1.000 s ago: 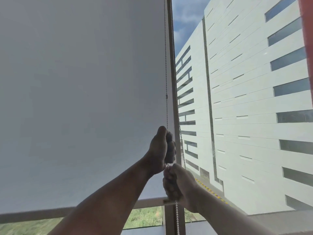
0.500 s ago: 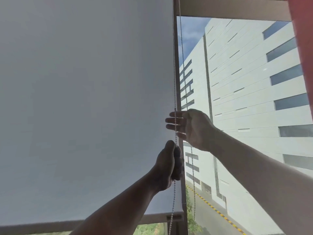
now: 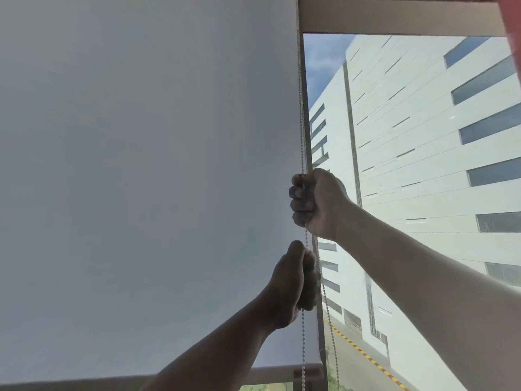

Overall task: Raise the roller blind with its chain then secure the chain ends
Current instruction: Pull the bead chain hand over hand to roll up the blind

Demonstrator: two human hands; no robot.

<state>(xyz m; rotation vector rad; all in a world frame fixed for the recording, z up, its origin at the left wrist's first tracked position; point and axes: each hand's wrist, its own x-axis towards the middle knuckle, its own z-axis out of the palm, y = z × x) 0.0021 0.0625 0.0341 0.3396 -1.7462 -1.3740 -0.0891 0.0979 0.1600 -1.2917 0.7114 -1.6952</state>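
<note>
Raising continues: right hand [image 3: 317,203] fists the bead chain [image 3: 302,122] above, left hand [image 3: 294,283] grips it below; roller blind [image 3: 146,176] remains low. Next, probably another downward haul.

Two bare forearms, no sleeves in view. Left hand [image 3: 293,283] and right hand [image 3: 318,201]: no rings, watch or gloves.

White blind [image 3: 141,165] lowered; chain [image 3: 302,122] seemingly taut.

Bright daylight entering from three o'clock, sunlit building [image 3: 423,142] near glare, blind [image 3: 141,165] a flat grey backlit sheet, left hand [image 3: 293,283] deeply shadowed, right hand [image 3: 318,201] lit, wide-angle bowing at edges, slight overall softness
</note>
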